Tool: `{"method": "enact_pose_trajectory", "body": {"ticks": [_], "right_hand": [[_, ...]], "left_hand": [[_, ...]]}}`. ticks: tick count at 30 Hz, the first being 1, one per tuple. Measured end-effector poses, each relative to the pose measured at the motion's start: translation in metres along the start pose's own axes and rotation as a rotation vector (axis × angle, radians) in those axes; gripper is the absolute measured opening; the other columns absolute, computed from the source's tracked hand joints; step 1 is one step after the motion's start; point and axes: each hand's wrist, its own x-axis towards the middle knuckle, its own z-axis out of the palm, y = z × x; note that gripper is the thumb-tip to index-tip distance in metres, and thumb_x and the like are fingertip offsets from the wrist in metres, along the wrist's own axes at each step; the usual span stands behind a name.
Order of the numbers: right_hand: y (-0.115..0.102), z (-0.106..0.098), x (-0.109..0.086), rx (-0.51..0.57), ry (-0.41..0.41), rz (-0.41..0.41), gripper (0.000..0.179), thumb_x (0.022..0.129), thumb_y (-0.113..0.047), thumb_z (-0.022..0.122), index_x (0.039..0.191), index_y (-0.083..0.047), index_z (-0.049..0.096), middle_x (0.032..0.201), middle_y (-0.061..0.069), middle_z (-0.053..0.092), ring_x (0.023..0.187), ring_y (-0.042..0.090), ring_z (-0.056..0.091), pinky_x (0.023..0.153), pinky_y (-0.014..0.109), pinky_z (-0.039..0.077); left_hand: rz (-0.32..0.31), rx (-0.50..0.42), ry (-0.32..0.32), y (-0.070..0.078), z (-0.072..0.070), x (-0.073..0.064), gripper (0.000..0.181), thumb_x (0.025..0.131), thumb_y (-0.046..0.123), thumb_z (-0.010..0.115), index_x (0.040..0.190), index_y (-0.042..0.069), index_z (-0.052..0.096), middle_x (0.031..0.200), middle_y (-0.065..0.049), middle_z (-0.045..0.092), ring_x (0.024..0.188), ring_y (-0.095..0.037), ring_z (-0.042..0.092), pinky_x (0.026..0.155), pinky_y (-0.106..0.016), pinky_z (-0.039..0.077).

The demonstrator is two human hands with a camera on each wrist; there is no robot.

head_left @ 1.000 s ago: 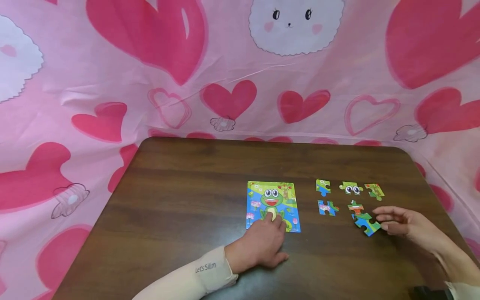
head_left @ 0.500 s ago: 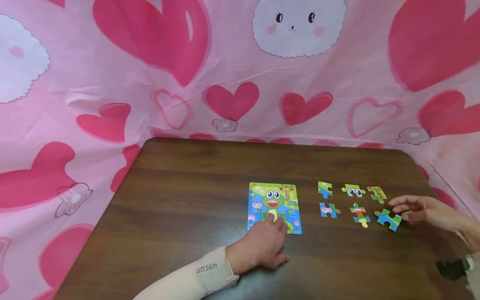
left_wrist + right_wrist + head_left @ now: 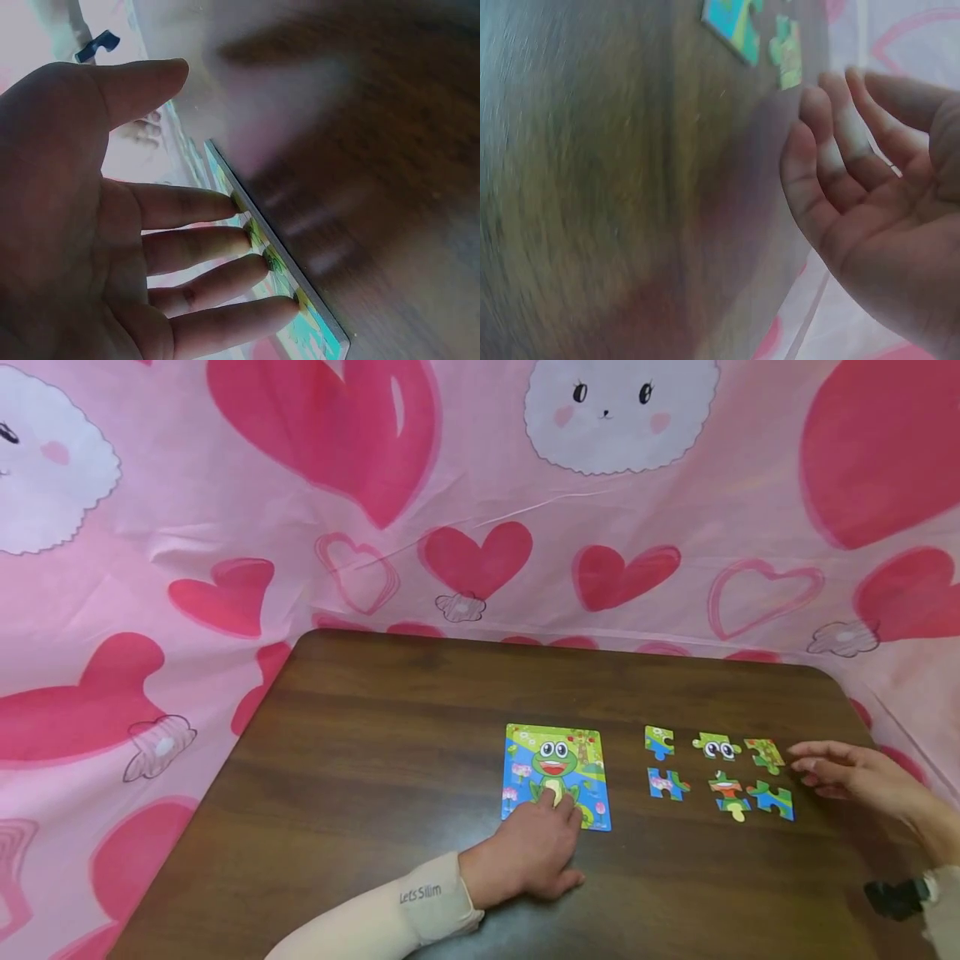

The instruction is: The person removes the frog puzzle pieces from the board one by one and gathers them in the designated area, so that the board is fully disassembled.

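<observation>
Flat hand on board, pieces in rows

Nearest, left hand (image 3: 534,852): fingers straight, gripping nothing, tips on a flat rectangular green-and-blue frog-picture board (image 3: 555,764), probably steadying it. Right hand (image 3: 862,777): fingers loosely bent, nothing held, beside a green tree-printed jigsaw piece (image 3: 763,752); contact hard to tell. It ends the far row of six notched pieces (image 3: 717,747), two rows, seemingly spaced so each shows. Beyond: pink heart-printed cloth (image 3: 540,518).
</observation>
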Motion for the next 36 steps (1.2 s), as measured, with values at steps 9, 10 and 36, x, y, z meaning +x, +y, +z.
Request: {"method": "enact_pose_trajectory", "body": {"ticks": [9, 10, 36], "right_hand": [[-0.012, 0.018, -0.013, 0.369, 0.066, -0.192, 0.036, 0.109, -0.005, 0.040, 0.116, -0.023, 0.071, 0.100, -0.009, 0.076, 0.089, 0.002, 0.072, 0.073, 0.017, 0.056], [-0.016, 0.021, -0.013, 0.388, 0.064, -0.200, 0.037, 0.108, -0.005, 0.040, 0.116, -0.022, 0.071, 0.100, -0.009, 0.077, 0.089, 0.002, 0.072, 0.073, 0.017, 0.056], [-0.149, 0.167, 0.067, 0.165, -0.142, -0.119, 0.042, 0.108, -0.034, 0.048, 0.132, -0.001, 0.057, 0.108, 0.004, 0.068, 0.100, 0.021, 0.070, 0.086, 0.029, 0.058]], "left_hand": [[-0.012, 0.058, -0.013, 0.007, -0.001, -0.002, 0.077, 0.087, 0.073, 0.058, 0.135, 0.012, 0.056, 0.141, -0.006, 0.057, 0.110, -0.017, 0.060, 0.070, -0.024, 0.053], [-0.013, 0.045, -0.023, 0.007, -0.002, -0.002, 0.078, 0.087, 0.073, 0.059, 0.136, 0.012, 0.055, 0.144, -0.007, 0.055, 0.112, -0.017, 0.060, 0.072, -0.025, 0.054], [-0.076, 0.068, -0.026, 0.022, 0.004, -0.010, 0.093, 0.085, 0.077, 0.058, 0.148, 0.010, 0.047, 0.151, -0.010, 0.050, 0.129, -0.023, 0.052, 0.092, -0.038, 0.055]]}}
